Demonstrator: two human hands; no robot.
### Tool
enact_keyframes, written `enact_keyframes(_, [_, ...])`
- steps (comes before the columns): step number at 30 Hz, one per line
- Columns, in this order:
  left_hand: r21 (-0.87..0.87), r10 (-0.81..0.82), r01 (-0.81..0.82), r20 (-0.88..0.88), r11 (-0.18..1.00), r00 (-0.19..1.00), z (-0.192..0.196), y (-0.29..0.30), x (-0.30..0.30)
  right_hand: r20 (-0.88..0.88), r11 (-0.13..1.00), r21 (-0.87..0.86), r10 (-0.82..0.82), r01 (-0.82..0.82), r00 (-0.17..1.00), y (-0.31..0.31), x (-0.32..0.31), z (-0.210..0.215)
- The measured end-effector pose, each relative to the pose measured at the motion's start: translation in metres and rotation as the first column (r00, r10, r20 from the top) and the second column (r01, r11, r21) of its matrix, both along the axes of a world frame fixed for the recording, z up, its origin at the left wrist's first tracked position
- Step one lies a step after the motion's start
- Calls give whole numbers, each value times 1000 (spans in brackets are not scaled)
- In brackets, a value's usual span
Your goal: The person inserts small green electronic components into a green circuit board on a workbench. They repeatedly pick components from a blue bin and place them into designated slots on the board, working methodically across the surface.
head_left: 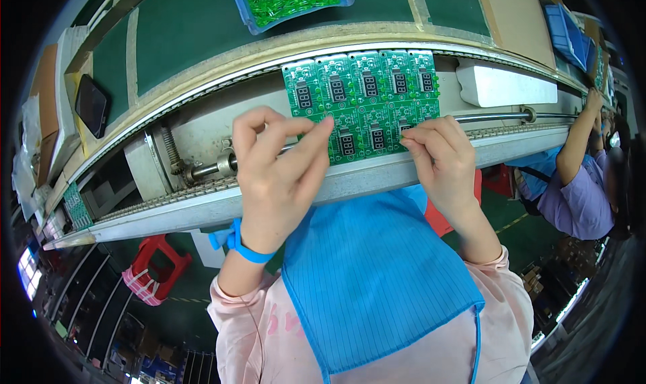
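Observation:
A green circuit board panel (363,108) with two rows of black digit displays lies across the rails of the conveyor. Over its left part is my left hand (279,165), thumb and forefinger pinched together just above the board; whatever is between them is too small to make out. My right hand (443,162) is closed in a pinch at the lower right of the panel, its fingertips down at a display, and what they hold is hidden. Small green LEDs stand along parts of the board. Beyond the conveyor, a blue bin (253,22) holds many loose green LEDs.
Metal conveyor rails (202,202) run left to right with a shaft between them. A black phone (91,105) lies at the far left, and a white foam block (506,84) sits right of the panel. Another person (579,182) works at the right. A red stool (158,269) stands lower left.

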State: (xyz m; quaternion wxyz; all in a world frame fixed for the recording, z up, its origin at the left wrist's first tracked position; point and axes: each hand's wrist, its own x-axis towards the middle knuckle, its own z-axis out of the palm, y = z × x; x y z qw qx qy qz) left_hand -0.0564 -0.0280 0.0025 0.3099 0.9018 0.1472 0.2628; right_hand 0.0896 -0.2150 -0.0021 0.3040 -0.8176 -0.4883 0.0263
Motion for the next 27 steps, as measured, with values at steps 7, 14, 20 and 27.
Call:
enact_keyframes(7, [-31, 72, -72, 0, 997, 997, -16, -10, -15, 185, 996, -87, 18, -2, 983, 10, -8, -2])
enact_keyframes(14, [-27, 39, -39, 3, 999, 999, -22, -10, -20, 239, 989, -145, 36, -1, 970, 15, -8, 3])
enact_keyframes(20, [-29, 33, -33, 13, 999, 999, -25, -10, -20, 217, 985, -171, 39, -1, 975, 16, -8, 3])
enact_keyframes(27, [-60, 53, -53, -4, 997, 999, -21, -11, -19, 242, 977, -211, 20, 33, 970, 19, -12, 5])
